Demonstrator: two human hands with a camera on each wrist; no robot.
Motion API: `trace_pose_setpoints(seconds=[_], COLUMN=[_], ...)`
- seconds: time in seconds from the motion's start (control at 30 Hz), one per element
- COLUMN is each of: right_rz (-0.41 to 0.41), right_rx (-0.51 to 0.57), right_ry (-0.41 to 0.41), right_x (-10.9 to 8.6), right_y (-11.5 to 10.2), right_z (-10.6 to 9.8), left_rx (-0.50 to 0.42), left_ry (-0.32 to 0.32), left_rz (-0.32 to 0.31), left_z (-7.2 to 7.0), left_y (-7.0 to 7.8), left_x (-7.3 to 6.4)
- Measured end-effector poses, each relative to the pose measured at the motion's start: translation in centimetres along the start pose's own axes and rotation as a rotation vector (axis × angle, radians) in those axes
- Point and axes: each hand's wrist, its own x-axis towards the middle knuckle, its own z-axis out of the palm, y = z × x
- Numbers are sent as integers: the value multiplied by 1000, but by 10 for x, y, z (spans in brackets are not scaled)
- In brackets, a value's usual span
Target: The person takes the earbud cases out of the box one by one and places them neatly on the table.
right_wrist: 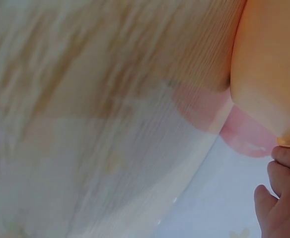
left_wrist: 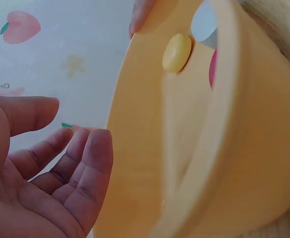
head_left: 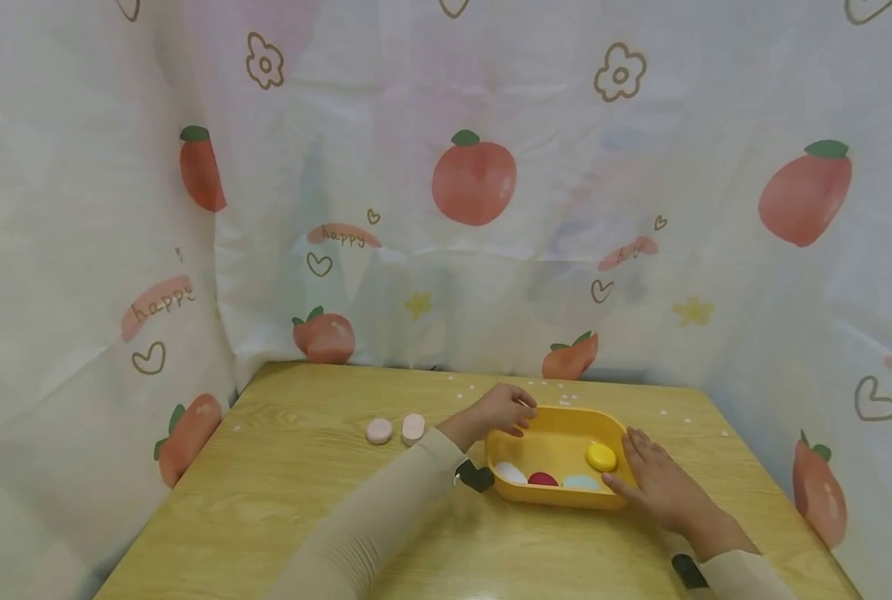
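A yellow plastic tub (head_left: 558,499) stands on the wooden table. Inside it are a yellow oval piece (head_left: 602,457) near the right end and white (head_left: 509,473), dark red (head_left: 543,479) and pale blue (head_left: 581,482) pieces along the near wall, partly hidden by the rim. My left hand (head_left: 504,410) is over the tub's left end; in the left wrist view its fingers (left_wrist: 99,158) are loosely bent, with nothing between them and the thumb. At the right end, my right hand (head_left: 659,483) rests on the rim with straight fingers, thumb toward the near corner.
Two pale pink pieces, one round (head_left: 378,431) and one oblong (head_left: 413,428), lie on the table (head_left: 288,467) left of the tub. Small white specks are scattered toward the back. A fruit-printed curtain (head_left: 386,167) surrounds the back and sides.
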Motion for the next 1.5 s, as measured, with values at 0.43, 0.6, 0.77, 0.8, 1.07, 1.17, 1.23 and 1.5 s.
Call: trace_pose_setpoints(seconds=[0.43, 0.6, 0.77, 0.8, 1.07, 1.17, 1.23, 1.5], right_rz=[-2, 5, 0, -4, -3, -5, -10, -24], right_rx=[-31, -24, -22, -25, -86, -109, -120, -143], right_ry=[5, 7, 7, 5, -3, -12, -13, -11], right_x=[4, 3, 3, 3, 2, 3, 3, 3], right_y=[2, 4, 3, 2, -2, -3, -3, -4], right_z=[6, 6, 5, 5, -1, -4, -5, -3], left_rx=[-28, -40, -55, -60, -26, 18, 48, 100], left_ry=[-11, -10, 15, 16, 9, -3, -2, 25], left_rz=[-28, -41, -61, -65, -84, -104, -118, -163], left_z=[29, 44, 56, 59, 75, 82, 87, 100], left_y=[-2, 4, 8, 9, 13, 11, 9, 3], left_x=[5, 11, 12, 12, 16, 21, 24, 22])
